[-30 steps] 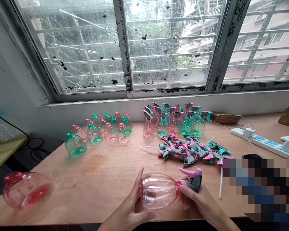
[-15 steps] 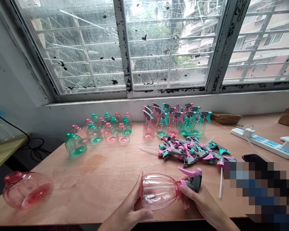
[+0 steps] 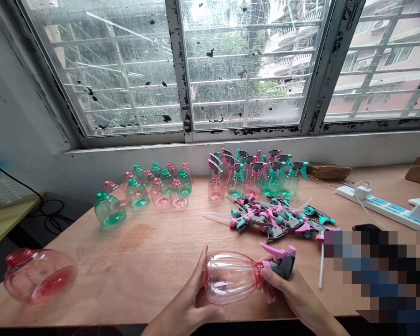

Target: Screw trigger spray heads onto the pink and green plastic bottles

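Note:
A clear pink spray bottle [image 3: 231,278] lies sideways in the air over the front of the table, between both hands. My left hand [image 3: 196,298] cups its base, thumb below and fingers behind. At the neck, my right hand [image 3: 283,284] is closed round the pink collar of the grey-and-pink spray head [image 3: 283,262], whose trigger points up. The head sits on the bottle's mouth; how tightly I cannot tell. Beyond the hands lies a heap of loose pink, teal and grey spray heads [image 3: 273,217] with thin tubes.
Headless pink and green bottles [image 3: 138,193] stand at the back left, and a pink bottle [image 3: 40,276] is at the near left. Bottles with spray heads [image 3: 254,182] stand by the wall. A power strip [image 3: 385,207] and phone [image 3: 366,227] are at right.
Both hands keep their hold on the spray bottle in nearly the same place. The spray head has shifted very slightly; nothing else on the table has moved.

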Tool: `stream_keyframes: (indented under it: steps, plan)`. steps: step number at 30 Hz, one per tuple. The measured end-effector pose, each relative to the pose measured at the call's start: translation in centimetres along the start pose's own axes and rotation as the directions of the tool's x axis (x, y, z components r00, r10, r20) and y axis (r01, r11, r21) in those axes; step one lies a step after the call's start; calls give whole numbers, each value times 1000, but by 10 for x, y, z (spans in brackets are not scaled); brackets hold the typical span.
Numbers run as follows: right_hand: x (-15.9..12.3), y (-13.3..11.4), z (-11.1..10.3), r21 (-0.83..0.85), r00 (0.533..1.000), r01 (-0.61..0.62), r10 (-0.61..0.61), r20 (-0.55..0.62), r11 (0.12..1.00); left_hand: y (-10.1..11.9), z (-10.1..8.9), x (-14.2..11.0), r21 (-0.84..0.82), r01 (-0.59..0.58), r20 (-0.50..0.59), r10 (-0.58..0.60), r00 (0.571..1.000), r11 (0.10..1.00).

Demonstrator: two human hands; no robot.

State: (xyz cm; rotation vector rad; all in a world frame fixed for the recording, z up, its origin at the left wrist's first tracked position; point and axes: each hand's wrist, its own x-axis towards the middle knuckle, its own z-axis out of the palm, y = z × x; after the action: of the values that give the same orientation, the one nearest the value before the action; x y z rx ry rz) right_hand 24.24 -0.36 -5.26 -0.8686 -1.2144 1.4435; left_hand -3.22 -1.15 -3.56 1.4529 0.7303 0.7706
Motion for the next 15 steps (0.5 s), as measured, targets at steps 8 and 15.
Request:
stream_keyframes:
  steps: [8, 15]
  plan:
    - [1, -1, 0, -22, 1000, -7, 7, 0, 1000, -1, 2, -1, -55, -16, -28, 15, 1000, 998]
    - [0, -2, 1, -8, 1000, -17, 17, -13, 1000, 0, 1, 0, 21, -9, -27, 10, 1000, 1000]
